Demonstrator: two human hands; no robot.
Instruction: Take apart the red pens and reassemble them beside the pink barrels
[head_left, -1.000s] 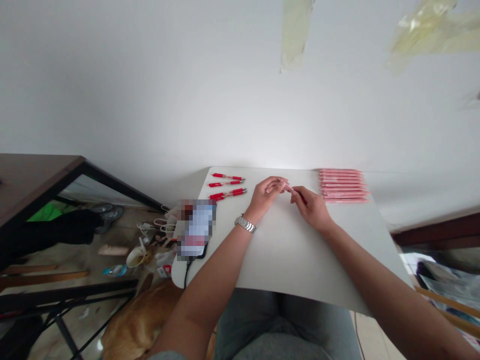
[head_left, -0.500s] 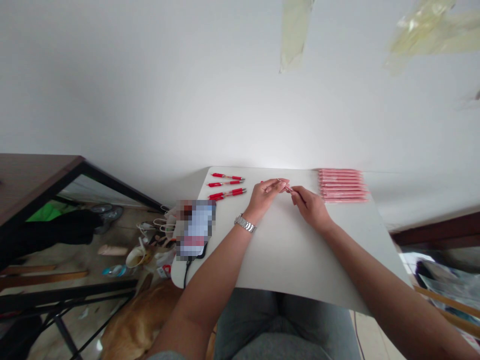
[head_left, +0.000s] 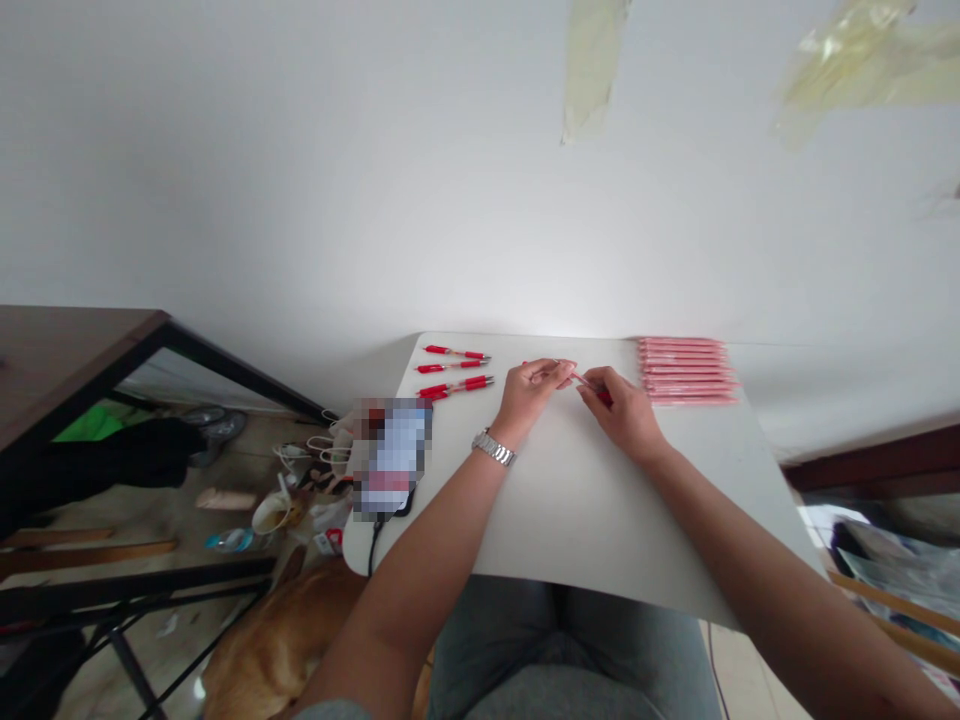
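My left hand, with a metal watch at the wrist, is closed in a pinch above the table. Its fingertips hold one end of a thin pinkish stick that looks like a pen refill. My right hand is closed around a red pen part at the stick's other end; the fingers hide most of it. Left of the hands lie several red pens, with dark tips pointing right. On the right, several slim pink sticks, seemingly wrapped in clear plastic, lie in a neat row.
A phone with a cable rests at the left edge of the white table, which meets the wall. A tan dog lies below on the left, near cluttered floor items and a dark-framed desk.
My right hand has shifted slightly and its fingers have curled differently, showing more of the red part and the thin stick. My left hand has barely moved.
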